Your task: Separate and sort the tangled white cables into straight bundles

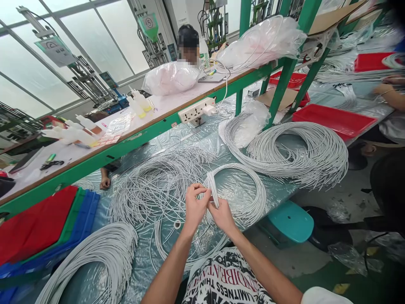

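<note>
right of the tangled cable pile (152, 183), left hand (195, 205) and right hand (222, 216) are pinching a cable bundle (212, 185), perhaps risking splaying if grip loosens.

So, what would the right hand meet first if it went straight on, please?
Probably the left hand, very close to the right hand at the white cable bundle, though depth is unclear.

Windows (91, 33): pale, bright, beyond my fingers (198, 186), leftward
Shelf (158, 128): green-edged, ahead of them
Stool (292, 221): turquoise, right of them
</note>
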Available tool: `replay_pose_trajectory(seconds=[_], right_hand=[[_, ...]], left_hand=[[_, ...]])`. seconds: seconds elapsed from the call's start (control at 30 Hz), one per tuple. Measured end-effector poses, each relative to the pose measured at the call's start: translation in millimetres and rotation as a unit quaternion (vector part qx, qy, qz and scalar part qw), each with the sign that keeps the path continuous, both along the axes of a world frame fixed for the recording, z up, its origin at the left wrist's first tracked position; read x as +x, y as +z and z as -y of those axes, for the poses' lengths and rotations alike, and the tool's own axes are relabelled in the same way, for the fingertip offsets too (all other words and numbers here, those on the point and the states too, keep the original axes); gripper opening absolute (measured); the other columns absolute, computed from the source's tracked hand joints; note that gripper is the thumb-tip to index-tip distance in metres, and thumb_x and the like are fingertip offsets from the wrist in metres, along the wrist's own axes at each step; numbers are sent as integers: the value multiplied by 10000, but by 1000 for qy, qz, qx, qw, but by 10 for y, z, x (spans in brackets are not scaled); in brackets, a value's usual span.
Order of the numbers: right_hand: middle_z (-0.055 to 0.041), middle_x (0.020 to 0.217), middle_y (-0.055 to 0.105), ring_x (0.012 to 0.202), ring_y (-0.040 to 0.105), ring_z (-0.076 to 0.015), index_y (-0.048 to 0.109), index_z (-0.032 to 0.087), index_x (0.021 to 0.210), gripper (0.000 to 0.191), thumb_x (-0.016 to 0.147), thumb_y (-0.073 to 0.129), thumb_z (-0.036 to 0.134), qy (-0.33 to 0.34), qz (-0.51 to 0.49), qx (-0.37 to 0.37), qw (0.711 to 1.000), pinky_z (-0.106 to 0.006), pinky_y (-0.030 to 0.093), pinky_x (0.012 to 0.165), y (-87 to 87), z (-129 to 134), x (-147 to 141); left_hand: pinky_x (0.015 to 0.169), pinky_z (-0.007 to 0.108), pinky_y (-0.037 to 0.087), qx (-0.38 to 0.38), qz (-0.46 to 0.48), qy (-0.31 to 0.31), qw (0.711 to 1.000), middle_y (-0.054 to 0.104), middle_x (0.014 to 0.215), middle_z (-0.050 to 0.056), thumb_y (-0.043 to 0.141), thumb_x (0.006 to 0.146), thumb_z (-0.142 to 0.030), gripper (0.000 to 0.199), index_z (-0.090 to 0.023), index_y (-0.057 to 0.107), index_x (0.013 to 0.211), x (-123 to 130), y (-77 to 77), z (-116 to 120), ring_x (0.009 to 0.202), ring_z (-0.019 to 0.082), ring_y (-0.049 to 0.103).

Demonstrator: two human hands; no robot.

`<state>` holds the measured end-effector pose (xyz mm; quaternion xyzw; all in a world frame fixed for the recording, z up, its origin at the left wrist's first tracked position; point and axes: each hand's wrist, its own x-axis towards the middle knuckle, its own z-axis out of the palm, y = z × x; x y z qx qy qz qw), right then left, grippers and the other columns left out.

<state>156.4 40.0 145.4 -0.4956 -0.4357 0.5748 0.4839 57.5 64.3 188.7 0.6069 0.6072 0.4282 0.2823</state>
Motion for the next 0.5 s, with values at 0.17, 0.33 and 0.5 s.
replay_pose_trajectory(seconds=[0.17,0.33,0.5], right_hand=[[13,561,431,541,349,-107,589,139,666,286,808,603,388,-30,11,56,998,-227,294,518,-46,-46,51],[-8,589,499,554,422,-124,613,141,714,340,829,579,459,-58,-16,39,997,-236,354,542,-35,-146,209],[45,462,343,449,284,-91,603,151,674,352,808,583,475,-29,7,29,999,-221,242,450,33,-188,237]], left_hand=[[869,336,476,-24,69,-74,995,651,962,84,622,837,-363,227,-167,733,862,-26,-71,-16,913,192,616],[964,398,487,-166,133,-299,930,625,1242,124,684,791,-331,552,-194,545,1308,-136,-232,69,1093,239,604],[895,385,513,-272,125,-387,872,703,978,88,744,659,-183,424,-137,655,1071,28,-595,190,970,246,635]])
